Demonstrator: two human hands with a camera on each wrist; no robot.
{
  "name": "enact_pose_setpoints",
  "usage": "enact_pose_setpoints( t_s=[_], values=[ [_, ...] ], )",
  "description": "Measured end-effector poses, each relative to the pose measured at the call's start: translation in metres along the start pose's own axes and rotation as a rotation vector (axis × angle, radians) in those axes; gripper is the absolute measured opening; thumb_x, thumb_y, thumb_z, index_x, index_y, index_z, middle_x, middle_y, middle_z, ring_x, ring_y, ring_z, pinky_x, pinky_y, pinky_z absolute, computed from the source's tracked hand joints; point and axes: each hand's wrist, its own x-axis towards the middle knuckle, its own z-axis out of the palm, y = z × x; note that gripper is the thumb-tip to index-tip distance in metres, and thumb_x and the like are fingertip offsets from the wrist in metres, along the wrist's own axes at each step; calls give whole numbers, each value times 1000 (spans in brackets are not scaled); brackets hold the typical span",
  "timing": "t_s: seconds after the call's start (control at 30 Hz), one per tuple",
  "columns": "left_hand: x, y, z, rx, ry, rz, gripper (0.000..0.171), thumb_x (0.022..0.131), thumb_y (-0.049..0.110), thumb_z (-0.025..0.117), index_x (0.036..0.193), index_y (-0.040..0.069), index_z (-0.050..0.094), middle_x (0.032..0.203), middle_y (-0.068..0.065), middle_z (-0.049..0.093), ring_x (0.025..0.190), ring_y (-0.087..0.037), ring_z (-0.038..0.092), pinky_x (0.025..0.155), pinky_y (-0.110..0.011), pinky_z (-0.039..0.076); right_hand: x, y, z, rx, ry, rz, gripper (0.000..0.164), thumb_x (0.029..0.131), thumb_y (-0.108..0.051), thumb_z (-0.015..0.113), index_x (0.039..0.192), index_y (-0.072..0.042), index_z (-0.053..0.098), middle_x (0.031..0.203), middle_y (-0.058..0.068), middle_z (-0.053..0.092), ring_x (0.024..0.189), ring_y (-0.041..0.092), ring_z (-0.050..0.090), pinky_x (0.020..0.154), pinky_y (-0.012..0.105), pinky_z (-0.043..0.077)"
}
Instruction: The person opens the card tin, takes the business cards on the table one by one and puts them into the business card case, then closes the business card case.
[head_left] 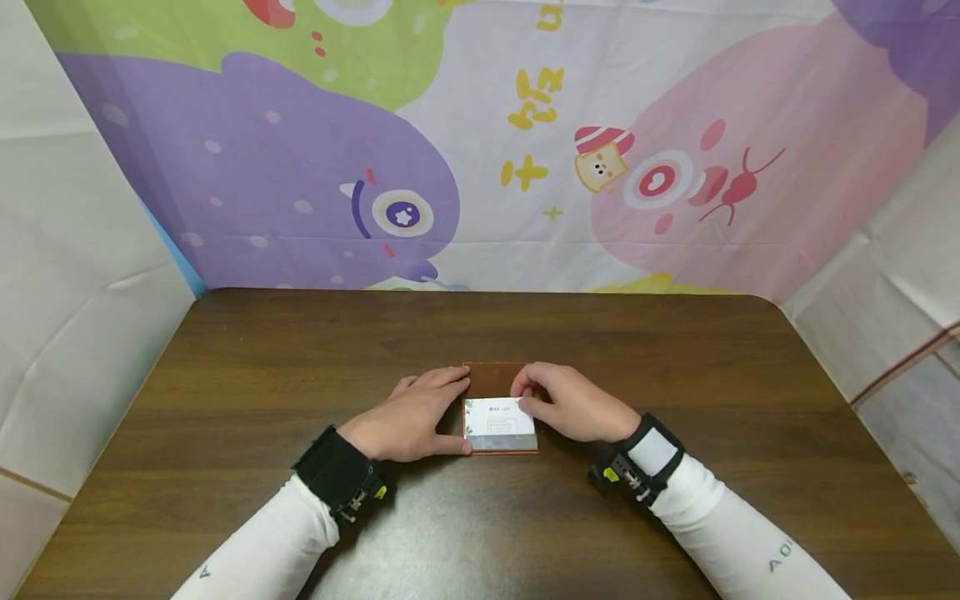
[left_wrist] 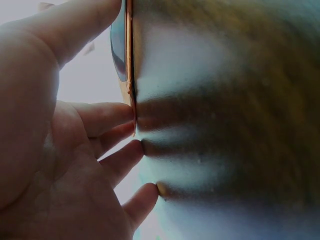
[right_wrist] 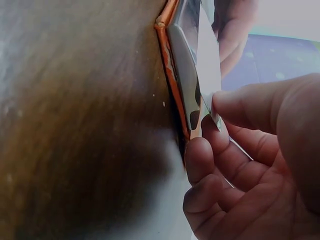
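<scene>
A brown card holder [head_left: 495,381] lies opened out on the table, its near half covered by a white printed card [head_left: 501,419] with green leaves and a grey band along the bottom. My right hand [head_left: 573,404] pinches the card's upper right corner between thumb and index finger. In the right wrist view that corner of the card [right_wrist: 208,65] is lifted off the clear sleeve [right_wrist: 186,60] beneath it. On the holder's left side, my left hand [head_left: 416,417] rests with its fingers spread and fairly straight; thumb and fingertips touch the left edge. The left wrist view shows the holder edge-on [left_wrist: 129,65].
The holder lies on a dark brown wooden table [head_left: 300,350]. Behind the table hangs a cartoon-printed cloth [head_left: 510,208], and pale sheets [head_left: 82,250] flank both sides. Black wrist straps with cameras [head_left: 341,475] sit over the white sleeves.
</scene>
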Motion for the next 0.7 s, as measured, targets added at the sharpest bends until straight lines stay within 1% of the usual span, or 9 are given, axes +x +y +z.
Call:
enact_pose_setpoints(
  t_s=[0.27, 0.7],
  values=[
    [0, 0, 0, 3, -6, -4, 93, 88, 61, 65, 157, 6, 33, 163, -6, 23, 148, -24, 20, 112, -51, 22, -2, 2, 2, -9, -11, 5, 5, 98, -20, 62, 102, -23, 63, 89, -8, 57, 81, 9, 54, 71, 27, 49],
    [0, -1, 0, 3, -9, 1, 93, 88, 62, 64, 157, 6, 34, 163, -7, 23, 148, -24, 20, 112, -52, 23, -4, 0, 3, -24, -16, -10, 6, 98, -20, 62, 103, -21, 64, 90, -9, 56, 82, 9, 54, 71, 26, 48]
  ],
)
